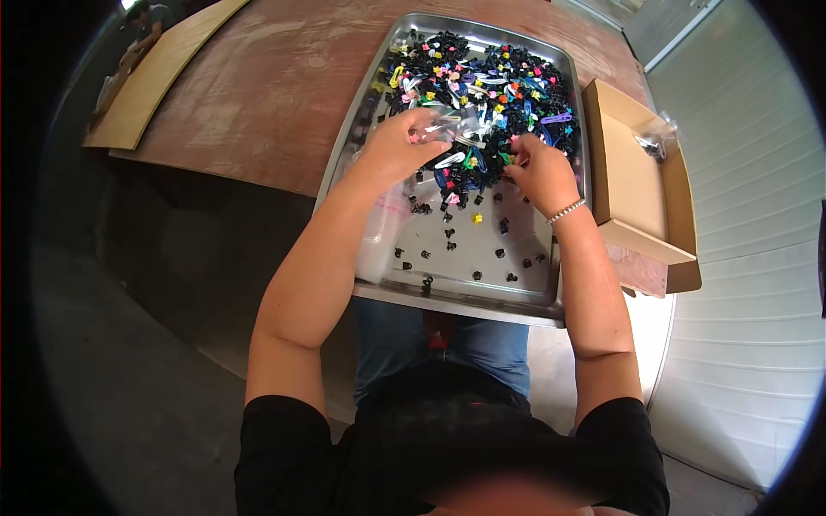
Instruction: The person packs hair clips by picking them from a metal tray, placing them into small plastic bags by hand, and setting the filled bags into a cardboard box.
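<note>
A large metal tray (pixel 456 301) holds a pile of small hair clips (pixel 490 95), mostly black claw clips mixed with coloured snap clips. My left hand (pixel 391 150) is closed on a small clear plastic bag (pixel 445 125) above the left part of the pile. Something pink shows by its fingers. My right hand (pixel 549 179) reaches into the right side of the pile, fingers bent and pinched together. Pink and green bits show at its fingertips, but what it grips, if anything, is hidden. A yellow clip (pixel 477 218) and several loose black clips lie nearer to me.
Clear plastic bags (pixel 379 236) lie along the tray's left side, partly behind my left forearm. An open cardboard box (pixel 632 172) with a small clear bag (pixel 651 148) in it stands right of the tray. Another person (pixel 148 26) is at the far left, beyond the wooden table (pixel 258 95).
</note>
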`<state>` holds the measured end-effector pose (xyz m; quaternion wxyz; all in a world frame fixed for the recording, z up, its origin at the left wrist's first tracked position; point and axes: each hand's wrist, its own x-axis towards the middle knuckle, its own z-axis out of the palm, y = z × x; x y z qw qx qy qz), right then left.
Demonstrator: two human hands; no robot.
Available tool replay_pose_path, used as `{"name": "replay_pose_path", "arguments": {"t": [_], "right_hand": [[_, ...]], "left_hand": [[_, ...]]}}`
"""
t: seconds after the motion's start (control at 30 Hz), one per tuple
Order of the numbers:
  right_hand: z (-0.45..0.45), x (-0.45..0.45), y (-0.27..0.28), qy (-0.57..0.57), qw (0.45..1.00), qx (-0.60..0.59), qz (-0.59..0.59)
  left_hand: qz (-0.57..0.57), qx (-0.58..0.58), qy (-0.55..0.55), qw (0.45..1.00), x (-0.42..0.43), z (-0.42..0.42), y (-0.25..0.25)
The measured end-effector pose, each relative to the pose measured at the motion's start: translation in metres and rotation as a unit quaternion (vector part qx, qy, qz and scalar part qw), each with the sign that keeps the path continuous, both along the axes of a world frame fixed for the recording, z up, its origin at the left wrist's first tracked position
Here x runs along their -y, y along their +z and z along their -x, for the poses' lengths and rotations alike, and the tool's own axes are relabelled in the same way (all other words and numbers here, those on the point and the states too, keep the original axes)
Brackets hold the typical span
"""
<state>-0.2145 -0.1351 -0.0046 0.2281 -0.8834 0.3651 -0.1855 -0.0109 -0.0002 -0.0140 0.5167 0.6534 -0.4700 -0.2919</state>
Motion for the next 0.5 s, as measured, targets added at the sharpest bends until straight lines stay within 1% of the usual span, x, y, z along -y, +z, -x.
{"name": "replay_pose_path", "arguments": {"t": [0.07,0.1,0.17,0.27,0.3,0.37,0.43,0.5], "right_hand": [[0.006,0.006,-0.008,0.062,0.985,-0.126,0.101],[0.005,0.005,-0.011,0.061,0.985,-0.126,0.101],[0.000,0.003,-0.017,0.060,0.980,-0.115,0.149],[-0.005,-0.003,-0.015,0.055,0.983,-0.100,0.144],[-0.008,-0.002,-0.015,0.044,0.989,-0.093,0.106],[-0.005,0.007,-0.023,0.040,0.991,-0.092,0.090],[-0.005,0.006,-0.018,0.037,0.992,-0.090,0.075],[-0.005,0.001,-0.012,0.011,0.983,-0.168,0.073]], "left_hand": [[-0.008,0.012,0.004,1.000,0.000,0.000,0.000],[-0.016,0.023,0.007,1.000,0.000,0.001,0.000],[-0.011,0.029,0.006,1.000,0.001,0.001,-0.004],[-0.018,0.035,0.007,0.999,-0.001,0.001,0.001],[-0.032,0.033,0.007,0.999,-0.002,0.001,0.003],[-0.034,0.030,0.007,0.999,-0.002,0.001,0.004],[-0.034,0.028,0.008,0.999,-0.002,0.001,0.006],[-0.046,0.028,0.008,0.999,-0.003,0.001,0.007]]}}
